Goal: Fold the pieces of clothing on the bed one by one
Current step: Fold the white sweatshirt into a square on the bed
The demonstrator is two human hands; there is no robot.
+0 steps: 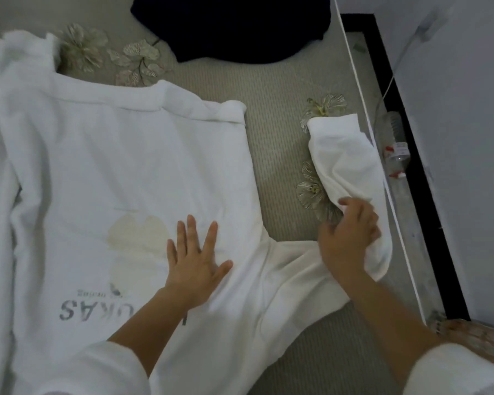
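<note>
My left hand lies flat, fingers straight and spread apart, pressing on the white long-sleeved sweatshirt just right of centre frame. My right hand, at centre right, has its fingers curled round the sweatshirt's white sleeve, which runs on up from my grip toward the right edge of the bed. The sweatshirt is spread across the left and middle of the frame, with its hem toward the upper left. Below my left hand, at lower left, there are grey capital letters, upside down from here: I can read "UKAS", and my forearm covers the rest. The small line above them is too blurred to read. Underneath is a beige ribbed bedspread with embroidered flowers. A dark navy garment lies at top centre, well apart from the sweatshirt. At the right, beside the bed, lies a clear plastic bottle.
</note>
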